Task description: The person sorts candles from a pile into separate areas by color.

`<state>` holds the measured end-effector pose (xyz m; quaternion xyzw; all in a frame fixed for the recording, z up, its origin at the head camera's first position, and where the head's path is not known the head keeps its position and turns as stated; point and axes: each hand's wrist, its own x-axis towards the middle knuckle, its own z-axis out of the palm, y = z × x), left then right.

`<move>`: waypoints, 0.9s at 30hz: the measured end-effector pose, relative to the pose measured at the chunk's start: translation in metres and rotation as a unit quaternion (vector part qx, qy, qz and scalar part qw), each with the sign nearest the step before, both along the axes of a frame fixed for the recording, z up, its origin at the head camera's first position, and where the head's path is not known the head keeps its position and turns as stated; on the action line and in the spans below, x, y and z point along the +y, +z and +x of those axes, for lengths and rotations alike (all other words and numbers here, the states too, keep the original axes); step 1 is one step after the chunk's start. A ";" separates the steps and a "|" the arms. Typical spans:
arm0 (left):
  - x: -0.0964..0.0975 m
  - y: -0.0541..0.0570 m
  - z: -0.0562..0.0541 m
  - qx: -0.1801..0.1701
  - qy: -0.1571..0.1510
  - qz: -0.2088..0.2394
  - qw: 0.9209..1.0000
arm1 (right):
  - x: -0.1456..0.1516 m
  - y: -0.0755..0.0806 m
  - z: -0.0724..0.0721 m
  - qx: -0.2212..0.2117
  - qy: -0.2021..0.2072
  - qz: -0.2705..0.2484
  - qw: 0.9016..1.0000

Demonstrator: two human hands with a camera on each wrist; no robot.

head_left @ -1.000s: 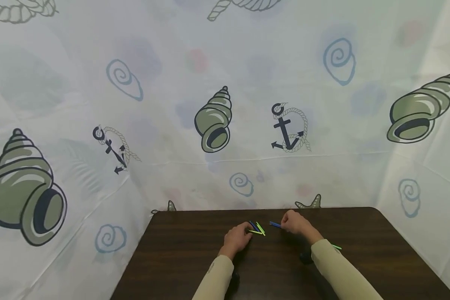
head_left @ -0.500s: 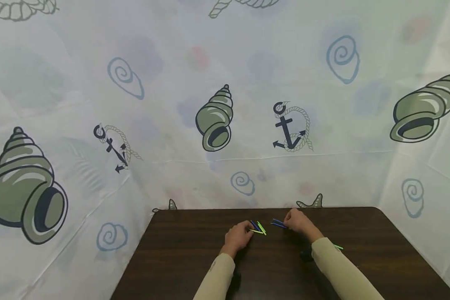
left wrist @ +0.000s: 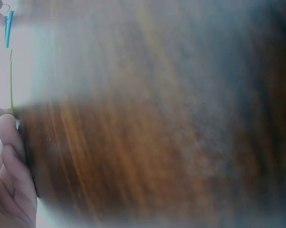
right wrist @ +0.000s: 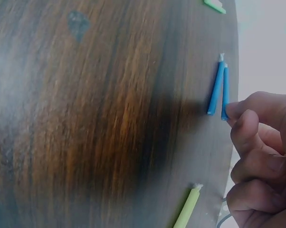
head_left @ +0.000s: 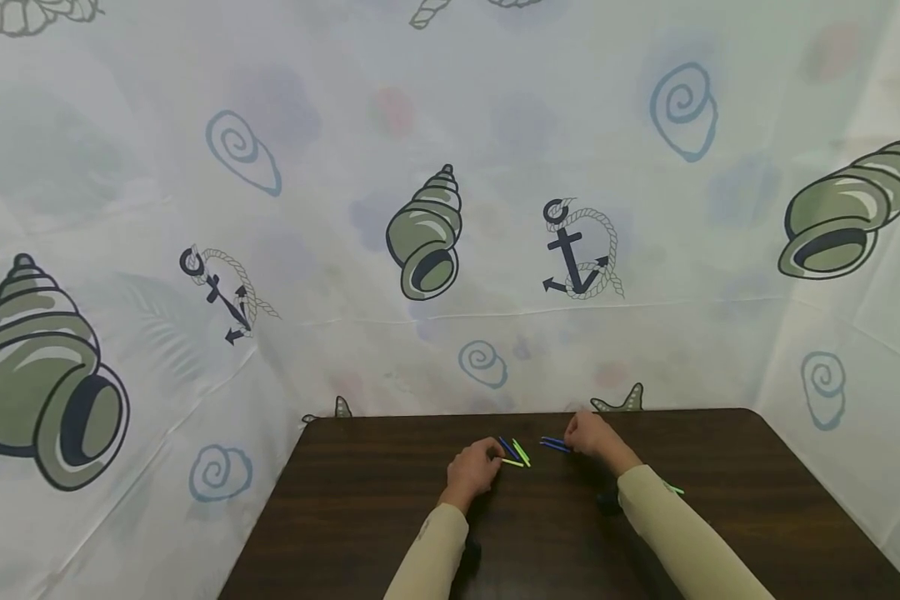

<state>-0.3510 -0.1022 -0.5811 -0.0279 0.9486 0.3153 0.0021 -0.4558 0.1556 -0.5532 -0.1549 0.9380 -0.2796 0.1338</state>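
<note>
In the head view, my left hand (head_left: 474,468) pinches the near end of a yellow-green candle (head_left: 513,462) at the table's far side. Beside it lie a blue candle (head_left: 507,448) and a pair of green candles (head_left: 521,452), slanting. To the right, my right hand (head_left: 594,437) has thumb and index finger at the end of one blue candle (right wrist: 225,92), other fingers curled. A second blue candle (right wrist: 215,90) lies next to it at a slight angle, white wicks both pointing away from the hand. The left wrist view shows the left fingers (left wrist: 7,137) only at its edge.
A green candle (head_left: 673,488) lies beside the right sleeve (head_left: 678,529), partly hidden by it in the head view. The dark wooden table (head_left: 375,500) ends just beyond the hands, where a patterned cloth (head_left: 345,350) hangs.
Two blue candles now show near my right hand, where they looked like one bundle earlier; their gap has narrowed since half a second ago. My left hand has barely moved.
</note>
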 end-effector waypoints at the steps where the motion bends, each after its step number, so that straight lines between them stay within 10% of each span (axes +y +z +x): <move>1: 0.001 0.000 0.000 0.000 0.001 -0.001 1.000 | 0.000 0.000 -0.001 -0.003 -0.001 -0.001 1.000; 17: 0.002 0.003 -0.003 0.001 0.004 0.007 1.000 | -0.001 0.007 0.005 0.029 0.005 -0.010 1.000; 27: -0.001 0.004 0.000 -0.011 0.004 -0.001 1.000 | -0.031 0.006 0.032 0.070 0.045 -0.053 0.995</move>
